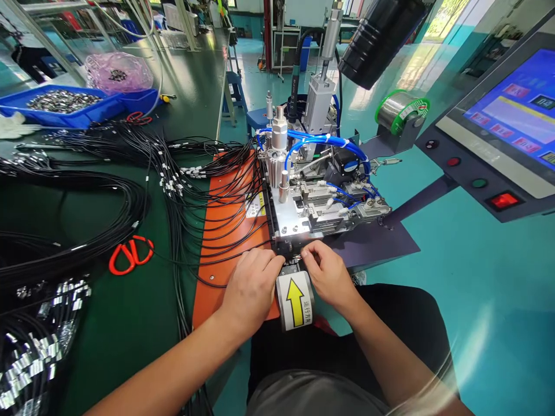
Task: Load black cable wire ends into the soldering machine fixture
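My left hand [252, 289] is closed at the front of a metal soldering machine [295, 216], its thumb and forefinger together at the feed slot. A thin black cable [210, 284] runs under that hand from the left; its end is hidden. Opposite it, my right hand [328, 271] pinches at the slot's other side. Something small and shiny shows by its fingertips, too small to name. Between and below both hands is a round housing [296, 300] with a yellow arrow label. More black cables [234, 231] reach the machine's left edge across an orange plate [203, 300].
Red-handled scissors [131, 255] and cable bundles [73, 185] lie on the green table [125, 335]. A blue tray [65, 104] holds many small metal parts. On the right are a solder wire spool [401, 112] and a control screen [511, 110]; a black cylinder [381, 40] hangs above.
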Tool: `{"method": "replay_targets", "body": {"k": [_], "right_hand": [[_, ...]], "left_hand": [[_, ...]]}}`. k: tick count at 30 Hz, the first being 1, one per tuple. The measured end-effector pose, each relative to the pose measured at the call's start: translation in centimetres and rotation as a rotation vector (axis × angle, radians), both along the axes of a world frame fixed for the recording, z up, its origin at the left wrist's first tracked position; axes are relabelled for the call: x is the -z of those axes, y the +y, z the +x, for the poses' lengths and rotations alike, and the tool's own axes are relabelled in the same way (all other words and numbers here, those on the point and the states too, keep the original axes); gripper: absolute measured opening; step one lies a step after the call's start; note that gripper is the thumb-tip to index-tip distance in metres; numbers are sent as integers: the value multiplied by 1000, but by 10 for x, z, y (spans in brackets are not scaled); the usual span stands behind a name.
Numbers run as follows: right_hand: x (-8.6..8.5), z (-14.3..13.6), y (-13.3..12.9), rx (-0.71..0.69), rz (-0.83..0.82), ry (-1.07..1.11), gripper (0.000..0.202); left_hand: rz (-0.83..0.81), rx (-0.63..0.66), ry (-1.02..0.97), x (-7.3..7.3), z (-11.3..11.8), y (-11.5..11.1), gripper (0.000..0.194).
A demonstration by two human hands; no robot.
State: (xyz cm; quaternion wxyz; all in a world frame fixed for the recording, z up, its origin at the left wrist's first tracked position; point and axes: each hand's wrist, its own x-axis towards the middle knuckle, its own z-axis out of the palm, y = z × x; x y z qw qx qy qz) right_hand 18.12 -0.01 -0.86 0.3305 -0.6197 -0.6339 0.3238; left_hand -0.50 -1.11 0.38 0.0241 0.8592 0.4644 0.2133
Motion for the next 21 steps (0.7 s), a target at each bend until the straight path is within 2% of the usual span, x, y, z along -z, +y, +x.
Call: {"method": "replay_targets", "body": {"k": [8,12,13,15,17,19,21], "right_hand": [[2,-2,1,63,-122,82,24],[-16,-3,-20,231,14,92,22],[-23,-4,-29,237,30,103,22],[-36,-10,-50,84,-22,140,22],[-44,-20,-69,-246,-154,158,22],[-45,-34,-82,-566,-306,160,17],[-40,-51,-87,-730,-338,182,18]], "left_hand": [[-52,-55,49,-5,0,-3,19],[-122,-98,79,-11,2,-5,20],[-141,-104,100,-13,2,-6,19],[-173,-105,147,-18,3,-6,18],[-190,-99,187,-24,3,-6,17],[-170,-93,191,-30,4,-8,17],[-128,-42,143,-36,6,-14,16]]}}
